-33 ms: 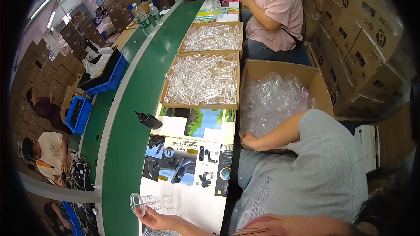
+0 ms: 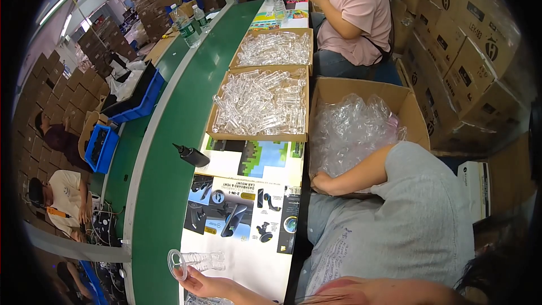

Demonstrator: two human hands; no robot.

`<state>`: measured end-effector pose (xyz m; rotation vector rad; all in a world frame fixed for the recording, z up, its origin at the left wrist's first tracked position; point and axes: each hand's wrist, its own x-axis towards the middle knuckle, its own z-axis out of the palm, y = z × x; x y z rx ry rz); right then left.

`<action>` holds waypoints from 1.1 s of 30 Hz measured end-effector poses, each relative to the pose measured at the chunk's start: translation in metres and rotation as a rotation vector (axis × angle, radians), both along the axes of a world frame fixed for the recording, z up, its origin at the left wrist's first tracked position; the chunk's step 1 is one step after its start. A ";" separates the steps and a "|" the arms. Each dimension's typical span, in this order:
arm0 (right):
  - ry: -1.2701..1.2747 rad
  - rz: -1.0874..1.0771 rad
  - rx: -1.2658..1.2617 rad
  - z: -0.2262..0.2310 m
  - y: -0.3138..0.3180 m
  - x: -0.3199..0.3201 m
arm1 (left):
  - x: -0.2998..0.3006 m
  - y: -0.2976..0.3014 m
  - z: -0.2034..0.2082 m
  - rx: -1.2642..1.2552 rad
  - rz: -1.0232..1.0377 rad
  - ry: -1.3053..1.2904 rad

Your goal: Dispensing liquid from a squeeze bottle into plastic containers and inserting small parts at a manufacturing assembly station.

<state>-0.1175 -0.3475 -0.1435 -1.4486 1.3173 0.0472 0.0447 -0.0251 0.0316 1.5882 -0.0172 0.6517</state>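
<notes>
1. Left hand [image 2: 202, 284], near left: fingers clamped on a clear plastic piece [image 2: 206, 261] by its wide round rim. The piece lies on its side, rim to the left, ribbed body to the right, just above the near end of the work surface.
2. More clear pieces [image 2: 208, 300] below that hand, cut off by the near edge of view.
3. Right hand [image 2: 324, 183], right of the surface, at the near left corner of a big open carton [image 2: 416, 104]. Fingers partly hidden — cannot tell if apart, together or on something.
4. Carton holds a heap of clear plastic [image 2: 350, 135].
5. Printed cardboard sheets [image 2: 234, 212] cover the work surface on the near side.
6. Black bottle [image 2: 196, 157] with pointed tip, tilted, at the left edge of the sheets.
7. Beyond the sheets, two shallow cardboard trays [image 2: 259, 136], one behind the other, both full of clear tubes [image 2: 257, 101].
8. Green belt [image 2: 183, 96] runs along the left; blue bins [image 2: 135, 107] past it — water bottles [image 2: 188, 33] farther up.
9. Far right: co-worker in pink [image 2: 361, 25], a small clear item in hand. Stacked cartons [image 2: 468, 62] behind.
</notes>
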 end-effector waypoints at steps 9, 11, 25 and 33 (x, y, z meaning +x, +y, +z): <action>-0.047 -0.097 0.070 0.001 0.000 -0.003 | -0.002 -0.001 0.003 -0.059 -0.039 -0.023; -0.056 -0.111 0.061 -0.003 0.000 -0.004 | 0.001 -0.001 -0.001 -0.057 -0.044 -0.050; -0.056 -0.249 0.193 -0.010 -0.003 -0.007 | -0.003 -0.002 0.004 -0.020 -0.041 0.008; -0.148 -0.318 0.366 0.005 -0.006 -0.009 | -0.001 -0.001 -0.001 -0.073 -0.060 -0.037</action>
